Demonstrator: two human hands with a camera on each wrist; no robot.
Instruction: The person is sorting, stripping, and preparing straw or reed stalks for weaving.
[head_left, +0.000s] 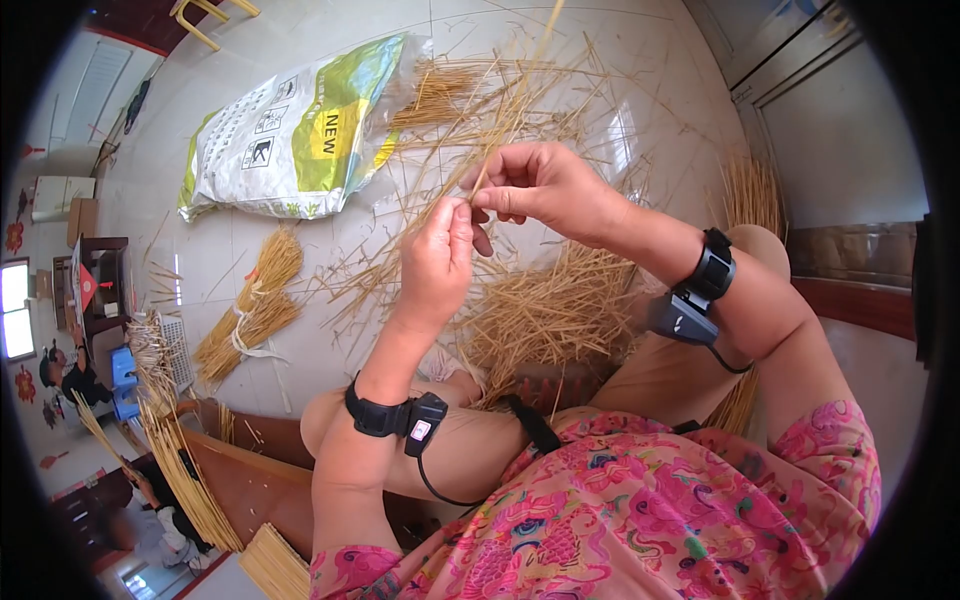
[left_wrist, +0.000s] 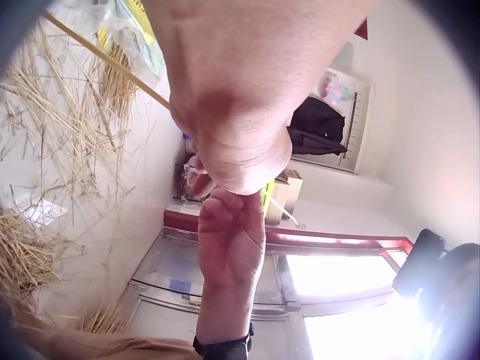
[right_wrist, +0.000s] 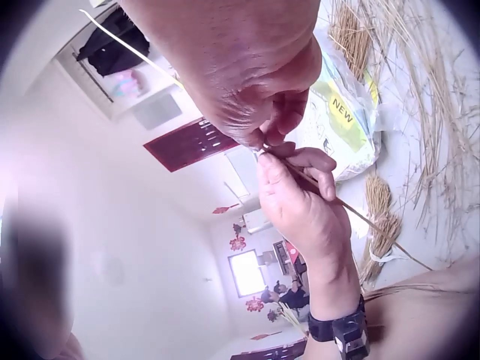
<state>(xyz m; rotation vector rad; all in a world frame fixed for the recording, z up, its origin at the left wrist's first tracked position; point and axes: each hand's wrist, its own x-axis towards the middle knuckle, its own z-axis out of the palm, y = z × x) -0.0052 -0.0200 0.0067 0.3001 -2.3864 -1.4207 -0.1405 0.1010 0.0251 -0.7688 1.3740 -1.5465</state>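
In the head view both hands meet above the floor, fingertips close together on a thin straw stalk (head_left: 545, 42) that rises away past them. The left hand (head_left: 437, 262) pinches it between thumb and curled fingers. From the other side the right hand (head_left: 560, 192) pinches the stalk with thumb and forefinger. In the right wrist view a darker length of stalk (right_wrist: 375, 227) runs out past the left hand (right_wrist: 304, 214), down and to the right. The left wrist view shows a pale stalk (left_wrist: 112, 60) reaching the near hand; its fingertips are hidden there.
Loose straw (head_left: 555, 310) is heaped on the floor near the legs. Tied straw bundles (head_left: 262, 285) lie left, below a white and green bag (head_left: 300, 135). Scattered stalks and another bundle (head_left: 440, 92) lie beyond. A bundle (head_left: 752, 190) stands by the door at right.
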